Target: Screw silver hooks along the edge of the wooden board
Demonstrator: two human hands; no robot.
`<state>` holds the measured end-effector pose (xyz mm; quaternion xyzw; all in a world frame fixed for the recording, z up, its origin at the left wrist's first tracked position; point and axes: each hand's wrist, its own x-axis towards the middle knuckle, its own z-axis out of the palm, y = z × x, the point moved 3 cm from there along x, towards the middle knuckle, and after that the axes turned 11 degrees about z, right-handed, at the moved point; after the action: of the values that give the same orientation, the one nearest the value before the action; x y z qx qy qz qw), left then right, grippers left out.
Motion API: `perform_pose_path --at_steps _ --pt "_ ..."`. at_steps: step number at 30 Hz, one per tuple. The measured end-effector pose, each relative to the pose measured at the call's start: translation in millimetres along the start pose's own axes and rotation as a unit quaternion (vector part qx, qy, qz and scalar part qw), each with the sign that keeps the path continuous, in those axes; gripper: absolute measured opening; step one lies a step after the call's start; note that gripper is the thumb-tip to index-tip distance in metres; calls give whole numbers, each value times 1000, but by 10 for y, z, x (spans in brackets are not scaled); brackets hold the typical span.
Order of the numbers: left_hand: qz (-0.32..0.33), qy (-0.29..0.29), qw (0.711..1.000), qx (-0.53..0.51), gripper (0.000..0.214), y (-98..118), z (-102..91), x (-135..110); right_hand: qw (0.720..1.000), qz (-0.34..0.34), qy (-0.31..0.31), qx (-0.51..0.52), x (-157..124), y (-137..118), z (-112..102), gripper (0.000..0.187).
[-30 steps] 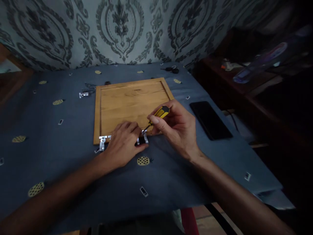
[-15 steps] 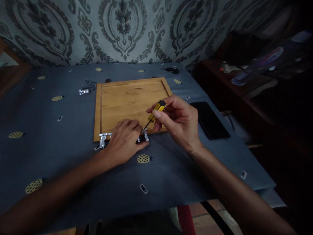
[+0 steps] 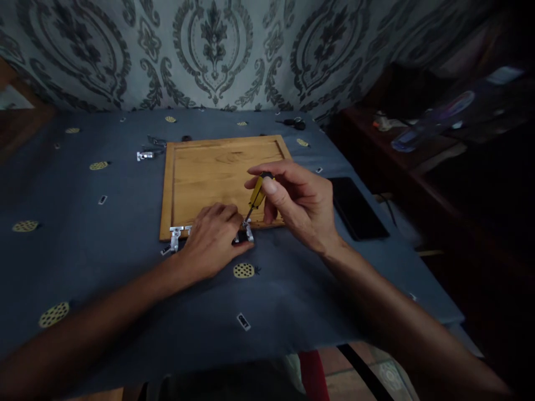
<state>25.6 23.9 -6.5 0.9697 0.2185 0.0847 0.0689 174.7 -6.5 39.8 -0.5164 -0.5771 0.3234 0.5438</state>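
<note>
1. I have the right hand [image 3: 305, 206] with fingers clamped on the screwdriver [image 3: 258, 192]: yellow-black handle under the thumb, shaft slanting down-left.
2. I see its tip at the right bracket [image 3: 249, 232], on the panel's [image 3: 213, 178] near edge. Can't tell if it's seated in a screw.
3. I see the left hand [image 3: 213, 239] back up over that edge, fingers bent and close together, thumb at the right bracket. Can't tell if they clamp anything; undersides hidden.
4. Left bracket [image 3: 174, 238] is on the same edge, left of the left hand, jutting my way.
5. Panel lies flat on the cloth-covered bench [image 3: 125, 289].
6. Phone [image 3: 361, 209]: on the bench, just right of the right hand.
7. Loose bracket [image 3: 145, 156]: beside the panel's far left corner.
</note>
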Motion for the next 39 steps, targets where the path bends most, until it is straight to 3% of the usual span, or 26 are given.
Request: perform_pose_path --at_steps 15,23,39 --pt "14 -3 1000 11 34 -2 3 2 1000 -4 20 -18 88 -17 33 17" --pt "10 -7 1000 7 32 10 -20 7 999 2 52 -8 94 42 30 24" --pt "14 -8 1000 2 32 9 -18 5 999 4 49 -5 121 56 36 28"
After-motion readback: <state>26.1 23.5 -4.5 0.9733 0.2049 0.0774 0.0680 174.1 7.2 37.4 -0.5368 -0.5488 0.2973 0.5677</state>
